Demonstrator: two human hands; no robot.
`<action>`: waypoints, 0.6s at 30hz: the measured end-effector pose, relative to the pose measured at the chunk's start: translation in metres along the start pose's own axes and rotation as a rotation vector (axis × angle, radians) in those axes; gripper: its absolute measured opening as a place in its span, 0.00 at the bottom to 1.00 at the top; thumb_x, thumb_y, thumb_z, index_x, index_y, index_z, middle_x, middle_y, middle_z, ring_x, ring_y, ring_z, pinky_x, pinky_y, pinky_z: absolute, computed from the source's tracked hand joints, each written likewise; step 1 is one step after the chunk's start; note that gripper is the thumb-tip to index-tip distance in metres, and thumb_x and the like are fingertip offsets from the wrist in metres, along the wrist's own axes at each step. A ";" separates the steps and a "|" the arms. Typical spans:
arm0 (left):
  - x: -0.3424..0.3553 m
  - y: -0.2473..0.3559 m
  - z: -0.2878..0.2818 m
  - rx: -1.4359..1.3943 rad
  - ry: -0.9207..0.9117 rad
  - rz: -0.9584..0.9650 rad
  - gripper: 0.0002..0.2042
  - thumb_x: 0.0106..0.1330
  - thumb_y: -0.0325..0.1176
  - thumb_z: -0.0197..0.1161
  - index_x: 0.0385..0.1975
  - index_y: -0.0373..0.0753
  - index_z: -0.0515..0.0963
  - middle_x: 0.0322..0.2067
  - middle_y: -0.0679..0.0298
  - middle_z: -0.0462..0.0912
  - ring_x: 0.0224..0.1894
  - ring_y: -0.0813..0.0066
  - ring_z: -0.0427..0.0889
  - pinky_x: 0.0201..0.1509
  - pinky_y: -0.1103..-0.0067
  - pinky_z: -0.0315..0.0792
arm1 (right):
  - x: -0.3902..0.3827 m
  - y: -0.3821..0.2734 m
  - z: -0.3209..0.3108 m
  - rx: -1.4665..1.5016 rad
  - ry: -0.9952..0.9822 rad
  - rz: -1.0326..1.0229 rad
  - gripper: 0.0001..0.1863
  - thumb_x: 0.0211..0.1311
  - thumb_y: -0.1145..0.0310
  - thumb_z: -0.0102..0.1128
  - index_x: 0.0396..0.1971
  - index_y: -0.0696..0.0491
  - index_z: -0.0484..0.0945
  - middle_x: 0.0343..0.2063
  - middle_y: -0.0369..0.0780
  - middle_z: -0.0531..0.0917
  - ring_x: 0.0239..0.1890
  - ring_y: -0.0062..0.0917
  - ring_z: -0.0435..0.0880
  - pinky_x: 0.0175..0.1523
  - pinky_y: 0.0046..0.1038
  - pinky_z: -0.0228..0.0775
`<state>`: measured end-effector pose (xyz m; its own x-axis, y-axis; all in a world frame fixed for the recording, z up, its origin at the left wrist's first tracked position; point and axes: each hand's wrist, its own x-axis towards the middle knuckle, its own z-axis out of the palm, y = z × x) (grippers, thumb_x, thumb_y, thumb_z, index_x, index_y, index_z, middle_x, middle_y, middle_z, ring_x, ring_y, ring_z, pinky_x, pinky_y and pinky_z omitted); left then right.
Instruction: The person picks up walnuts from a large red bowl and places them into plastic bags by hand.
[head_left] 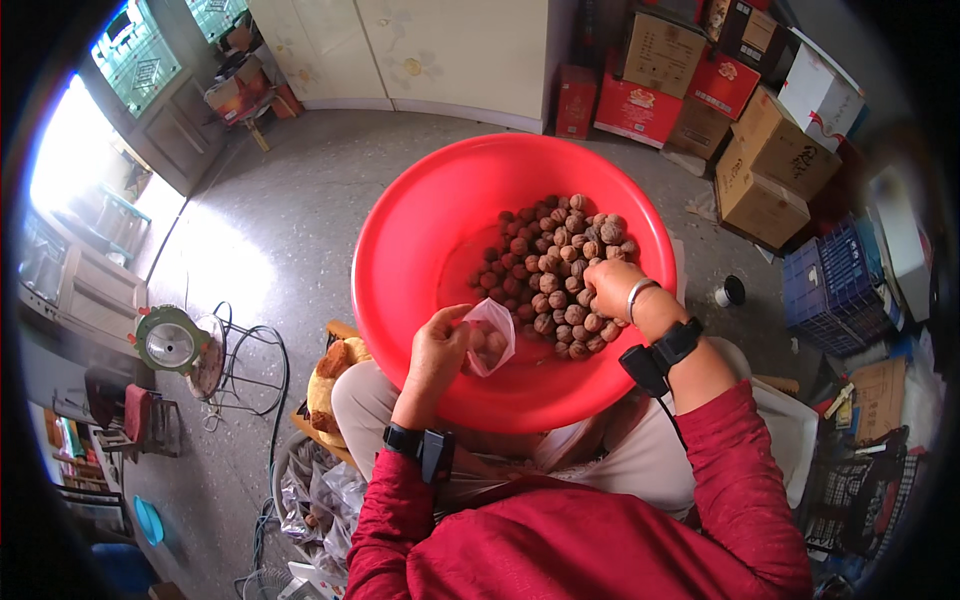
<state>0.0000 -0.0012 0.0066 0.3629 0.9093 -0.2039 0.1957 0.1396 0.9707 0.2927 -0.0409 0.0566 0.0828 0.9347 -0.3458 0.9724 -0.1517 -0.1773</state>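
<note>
Walnuts [548,282] lie in a red basin [410,250] above grey floor [320,200].

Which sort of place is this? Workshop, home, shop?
Probably a home room doubling as storage and workspace, though a small shop is possible: stacked cardboard boxes, a blue plastic crate, and a large red basin of walnuts.

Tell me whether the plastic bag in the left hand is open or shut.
Open: the plastic bag in the left hand has its mouth spread apart, showing walnuts inside.
</note>
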 end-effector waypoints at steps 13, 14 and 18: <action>0.001 -0.001 -0.001 0.031 -0.008 -0.009 0.14 0.66 0.27 0.56 0.50 0.33 0.77 0.28 0.64 0.81 0.26 0.83 0.78 0.27 0.84 0.73 | 0.013 0.000 0.020 -0.220 -0.234 0.090 0.17 0.49 0.68 0.71 0.42 0.50 0.84 0.42 0.45 0.84 0.47 0.39 0.83 0.49 0.38 0.77; 0.001 0.000 -0.002 0.022 -0.021 -0.039 0.14 0.66 0.27 0.56 0.50 0.33 0.77 0.28 0.64 0.82 0.26 0.83 0.78 0.28 0.84 0.73 | 0.009 0.000 0.017 -0.188 -0.204 0.075 0.17 0.48 0.68 0.71 0.41 0.50 0.84 0.42 0.46 0.84 0.47 0.40 0.83 0.49 0.38 0.77; 0.001 0.001 -0.001 0.038 -0.003 0.019 0.14 0.66 0.27 0.56 0.50 0.32 0.77 0.30 0.63 0.82 0.28 0.83 0.79 0.29 0.84 0.74 | 0.001 -0.003 0.007 -0.061 -0.071 0.037 0.15 0.47 0.68 0.71 0.38 0.54 0.84 0.39 0.48 0.84 0.46 0.40 0.83 0.50 0.38 0.76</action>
<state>-0.0002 -0.0001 0.0078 0.3697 0.9103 -0.1862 0.2236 0.1073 0.9688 0.2882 -0.0417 0.0499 0.1057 0.9031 -0.4163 0.9806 -0.1641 -0.1070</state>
